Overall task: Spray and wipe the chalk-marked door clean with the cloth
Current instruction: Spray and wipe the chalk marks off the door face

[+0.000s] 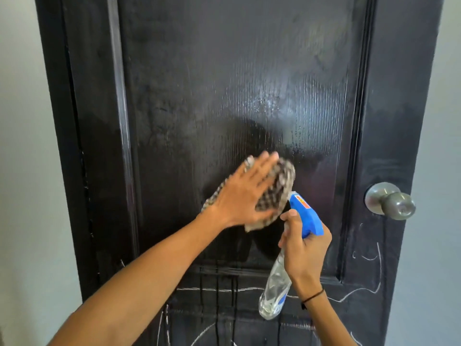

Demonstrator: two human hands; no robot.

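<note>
On door (249, 71) panel: left hand (239, 196) flat on cloth (282, 186), wiping; right hand (306, 248) grips spray bottle (277, 288). Next: lower chalk marks (369, 290).

Soft, even daylight with a broad pale glare on the wet black door (249, 71), a dark shadow just above the motion-blurred left hand (245, 193) and cloth (279, 186), and wide-angle bowing of the door edges.
</note>
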